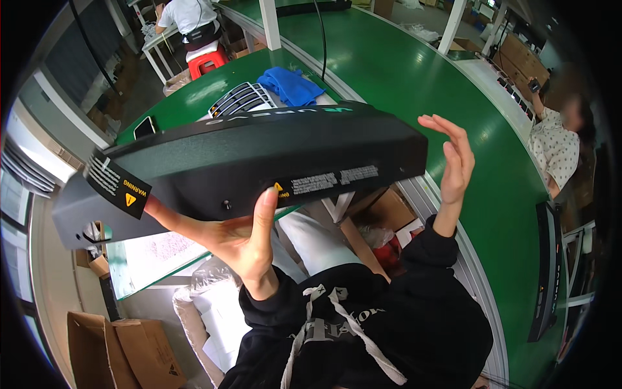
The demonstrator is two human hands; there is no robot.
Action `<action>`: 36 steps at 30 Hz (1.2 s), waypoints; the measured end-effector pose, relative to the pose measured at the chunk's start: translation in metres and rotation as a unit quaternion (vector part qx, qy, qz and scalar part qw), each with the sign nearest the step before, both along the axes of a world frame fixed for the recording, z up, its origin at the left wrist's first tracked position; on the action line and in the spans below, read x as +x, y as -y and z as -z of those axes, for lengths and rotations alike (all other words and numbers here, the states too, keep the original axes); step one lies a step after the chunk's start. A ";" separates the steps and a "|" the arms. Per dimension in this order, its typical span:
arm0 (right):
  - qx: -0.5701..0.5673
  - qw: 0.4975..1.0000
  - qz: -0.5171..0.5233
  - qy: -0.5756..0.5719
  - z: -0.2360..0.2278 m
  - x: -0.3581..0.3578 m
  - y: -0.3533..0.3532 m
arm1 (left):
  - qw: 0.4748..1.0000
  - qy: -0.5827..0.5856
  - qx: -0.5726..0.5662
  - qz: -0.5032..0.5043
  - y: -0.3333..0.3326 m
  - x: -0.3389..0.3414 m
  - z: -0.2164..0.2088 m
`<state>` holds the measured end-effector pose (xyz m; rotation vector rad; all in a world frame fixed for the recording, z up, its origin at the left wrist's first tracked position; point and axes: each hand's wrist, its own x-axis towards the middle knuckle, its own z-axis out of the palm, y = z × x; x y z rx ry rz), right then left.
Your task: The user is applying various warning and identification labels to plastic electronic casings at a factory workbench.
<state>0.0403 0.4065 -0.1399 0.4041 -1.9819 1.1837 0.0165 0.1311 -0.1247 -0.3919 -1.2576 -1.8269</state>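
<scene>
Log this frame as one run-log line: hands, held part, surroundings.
left hand: grips long black housing from below | right hand: open, off housing's right end | below: green table, blue cloth

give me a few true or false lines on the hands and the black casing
1. The left hand holds the black casing from below. True.
2. The right hand grips the casing's end. False: it is open, fingers spread, just off the end and not gripping it.
3. A blue cloth lies on the green table beyond the casing. True.
4. The casing rests flat on the table. False: it is held up in the air.
5. A red stool stands near a person at the far end. True.
</scene>
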 end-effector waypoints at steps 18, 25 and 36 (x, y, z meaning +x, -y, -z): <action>-0.299 0.916 0.133 0.233 0.031 0.096 -0.080 | 0.828 0.018 -0.168 0.534 -0.103 -0.090 -0.015; -0.073 0.712 0.641 0.278 0.006 -0.019 -0.038 | 0.930 0.097 -0.251 0.250 -0.032 -0.100 0.050; 0.012 0.631 0.741 0.228 0.042 -0.107 -0.103 | 0.964 0.252 -0.017 0.083 0.076 -0.083 0.106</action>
